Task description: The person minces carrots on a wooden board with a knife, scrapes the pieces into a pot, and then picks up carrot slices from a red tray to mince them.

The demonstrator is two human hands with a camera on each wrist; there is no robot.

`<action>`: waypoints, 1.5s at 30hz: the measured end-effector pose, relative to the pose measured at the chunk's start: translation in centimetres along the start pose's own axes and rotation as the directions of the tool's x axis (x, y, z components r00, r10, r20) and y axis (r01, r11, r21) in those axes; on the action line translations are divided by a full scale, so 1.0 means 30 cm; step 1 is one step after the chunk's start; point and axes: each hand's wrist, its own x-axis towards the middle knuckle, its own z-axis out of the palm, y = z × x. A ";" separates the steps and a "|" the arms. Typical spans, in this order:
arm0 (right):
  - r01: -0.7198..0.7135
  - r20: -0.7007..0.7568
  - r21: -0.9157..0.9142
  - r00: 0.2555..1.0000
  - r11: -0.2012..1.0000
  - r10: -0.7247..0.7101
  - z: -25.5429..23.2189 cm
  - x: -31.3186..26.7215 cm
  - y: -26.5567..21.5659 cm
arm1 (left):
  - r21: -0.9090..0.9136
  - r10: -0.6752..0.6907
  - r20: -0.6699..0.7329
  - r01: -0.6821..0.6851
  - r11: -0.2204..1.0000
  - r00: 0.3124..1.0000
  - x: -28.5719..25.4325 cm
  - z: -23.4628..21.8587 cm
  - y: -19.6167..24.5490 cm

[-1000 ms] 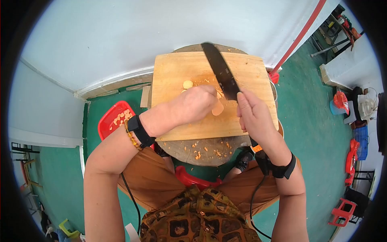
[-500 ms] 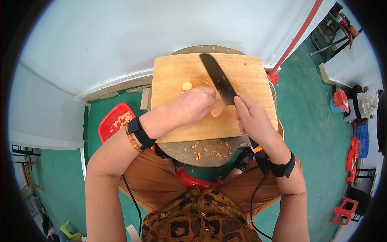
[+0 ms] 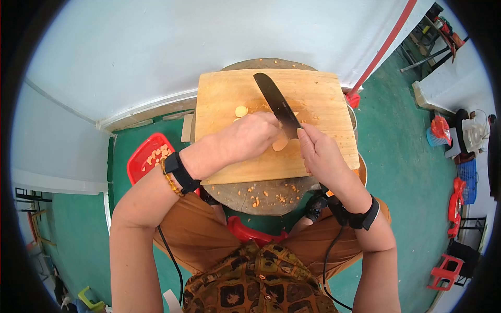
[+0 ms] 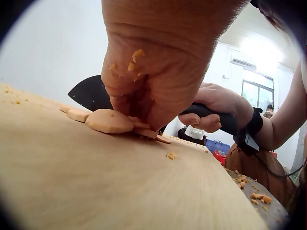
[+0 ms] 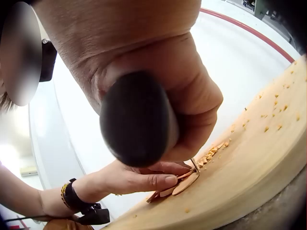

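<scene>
Over the right side of the pale rectangular wooden board [image 3: 261,169], the right hand [image 3: 322,155] grips the long black knife [image 3: 274,99], probably for control; at the board's middle, the left hand [image 3: 249,136] holds thin orange slices [image 3: 280,143], seemingly to steady them

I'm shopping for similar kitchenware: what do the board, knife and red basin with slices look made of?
Board: wood, matte, with visible grain. Knife blade: probably metal, thin, dark, faintly shiny; handle: perhaps plastic, smooth, black. Basin: likely plastic, smooth, given its uniform bright red.
</scene>
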 end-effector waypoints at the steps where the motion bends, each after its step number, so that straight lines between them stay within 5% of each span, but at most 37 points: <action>1: 0.004 -0.006 -0.010 1.000 1.000 -0.004 0.005 -0.001 -0.001 | -0.020 -0.001 0.008 0.001 1.000 1.000 0.001 -0.004 0.004; 7: 0.120 -0.032 -0.161 0.991 0.980 -0.127 0.020 -0.006 -0.016 | -0.007 0.015 0.082 -0.014 1.000 0.997 -0.003 -0.040 0.036; 13: 0.040 -0.095 0.032 0.995 0.999 -0.037 -0.010 -0.024 -0.044 | 0.002 0.017 0.071 -0.017 1.000 0.997 -0.015 -0.021 0.026; 20: 0.003 0.004 -0.018 1.000 1.000 -0.003 -0.003 -0.004 -0.008 | 0.009 0.035 0.068 -0.036 0.999 0.997 -0.002 -0.029 0.029; 45: -0.032 -0.003 0.033 0.999 0.999 0.032 -0.022 -0.009 -0.043 | -0.012 -0.036 0.075 0.037 0.999 0.997 -0.020 -0.025 0.002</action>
